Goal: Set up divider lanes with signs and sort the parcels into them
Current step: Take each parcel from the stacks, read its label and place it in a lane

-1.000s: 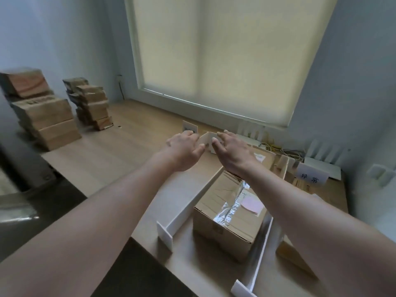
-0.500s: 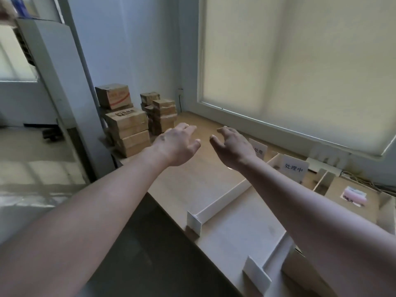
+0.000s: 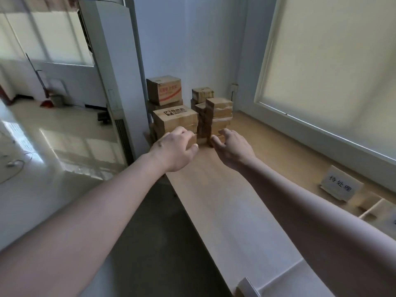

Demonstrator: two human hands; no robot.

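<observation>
Head view: left hand (image 3: 173, 150) and right hand (image 3: 230, 146) are reaching, fingers spread and empty, toward stacked cardboard parcels (image 3: 177, 123); rigid, probably light; grasping opposite sides advised.

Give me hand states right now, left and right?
Left hand: open, fingers curled, empty, reaching toward the stacked parcels.
Right hand: open, fingers curled, empty, beside the base of the narrow parcel stack.

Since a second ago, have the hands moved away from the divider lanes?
Yes. Both the left hand and the right hand now reach the parcel stacks at the table's far left end, well past the sign.
</observation>
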